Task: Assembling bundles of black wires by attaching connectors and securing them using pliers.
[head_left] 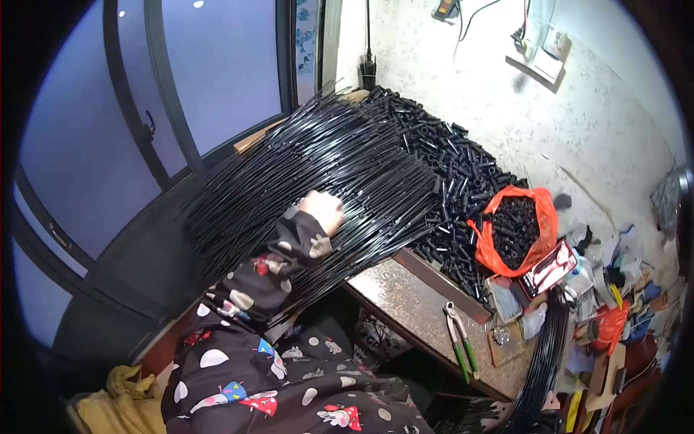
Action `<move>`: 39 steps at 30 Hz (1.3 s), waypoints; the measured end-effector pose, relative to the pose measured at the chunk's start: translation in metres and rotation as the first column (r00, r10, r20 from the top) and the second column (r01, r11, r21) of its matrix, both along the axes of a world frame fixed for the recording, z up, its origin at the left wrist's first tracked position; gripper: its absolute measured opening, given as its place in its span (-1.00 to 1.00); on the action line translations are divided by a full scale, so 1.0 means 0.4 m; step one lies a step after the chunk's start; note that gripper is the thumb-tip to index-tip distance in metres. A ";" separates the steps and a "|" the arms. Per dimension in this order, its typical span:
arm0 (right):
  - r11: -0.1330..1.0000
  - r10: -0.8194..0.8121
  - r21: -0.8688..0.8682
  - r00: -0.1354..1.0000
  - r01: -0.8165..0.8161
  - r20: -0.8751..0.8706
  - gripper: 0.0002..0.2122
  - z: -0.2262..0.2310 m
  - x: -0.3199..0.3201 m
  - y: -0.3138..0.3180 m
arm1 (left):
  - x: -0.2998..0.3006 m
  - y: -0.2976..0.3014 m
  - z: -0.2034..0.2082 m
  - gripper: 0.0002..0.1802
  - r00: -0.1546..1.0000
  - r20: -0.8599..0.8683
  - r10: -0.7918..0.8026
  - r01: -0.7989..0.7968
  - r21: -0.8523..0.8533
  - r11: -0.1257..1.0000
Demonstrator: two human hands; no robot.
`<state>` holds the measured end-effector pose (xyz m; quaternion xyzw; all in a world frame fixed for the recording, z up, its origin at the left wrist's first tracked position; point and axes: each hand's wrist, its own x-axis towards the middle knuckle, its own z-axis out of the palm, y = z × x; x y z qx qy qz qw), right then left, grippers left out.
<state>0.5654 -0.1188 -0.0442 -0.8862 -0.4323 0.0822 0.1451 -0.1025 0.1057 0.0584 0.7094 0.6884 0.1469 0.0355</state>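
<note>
A broad heap of thin black rods (289, 166) covers the far left of the table, their ends jutting past its edge. My left hand (325, 210) rests on the heap with its fingers curled in; its fingertips, and anything they hold, are hidden. At the lower right, a long bundle of thin black rods (543, 354) hangs over the table's near corner. Only a small part of my right hand (551, 401) shows beside that bundle, so its grip cannot be made out. Short black tubes (463, 159) lie piled behind and right of the heap.
A red plastic bag (547, 210) holds small black parts. A phone (548, 269) leans near it. Green-handled pliers (460, 341) lie on the speckled tabletop (394, 296), beside a small tray of metal bits (502, 336). Clutter fills the far right; a dark-framed glass door (217, 72) stands left.
</note>
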 end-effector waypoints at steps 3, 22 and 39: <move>0.993 0.068 0.100 0.998 -0.068 0.007 -0.77 0.048 -0.042 0.033 | -0.085 0.067 -0.070 -0.81 0.658 -0.384 0.648 -0.273 0.680 0.680; 0.701 0.677 0.387 0.729 -0.599 -0.099 -0.84 0.315 -0.628 0.098 | -0.162 0.074 0.026 -0.61 0.957 0.007 0.289 -0.288 0.107 0.952; 0.543 0.749 0.363 0.632 -0.757 0.196 -0.74 0.064 -0.823 0.196 | -0.156 0.067 0.128 -0.67 0.987 0.065 0.145 -0.156 0.227 0.961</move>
